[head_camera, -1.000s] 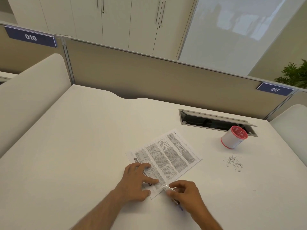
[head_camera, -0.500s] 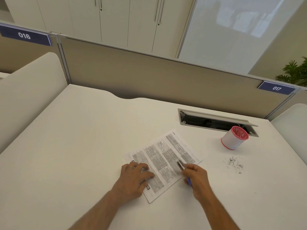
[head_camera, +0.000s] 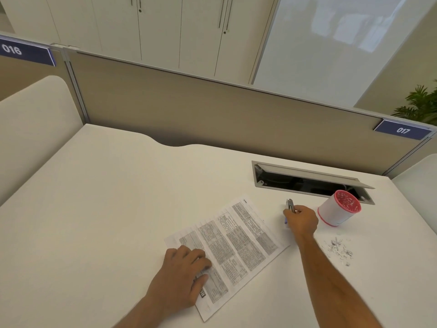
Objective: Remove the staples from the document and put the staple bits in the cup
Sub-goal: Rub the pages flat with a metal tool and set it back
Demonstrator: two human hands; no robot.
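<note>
A printed document point(head_camera: 236, 242) lies at an angle on the white desk point(head_camera: 118, 197). My left hand point(head_camera: 182, 278) rests flat on its near-left corner, fingers spread. My right hand point(head_camera: 302, 220) is past the document's far-right edge and grips a small staple remover point(head_camera: 290, 205) with metal jaws pointing away. Just right of that hand stands a white cup point(head_camera: 335, 211) with a red rim and red inside. A scatter of loose staple bits point(head_camera: 339, 249) lies on the desk below the cup.
An open cable hatch point(head_camera: 307, 183) is set into the desk behind the cup. A beige partition point(head_camera: 212, 110) closes the far edge, with curved white side panels point(head_camera: 30, 129) at left and right. A plant point(head_camera: 421, 105) shows at far right.
My right hand has carried the staple remover from the document's near corner up and right, off the paper, towards the cup. My left hand stays on the document.
</note>
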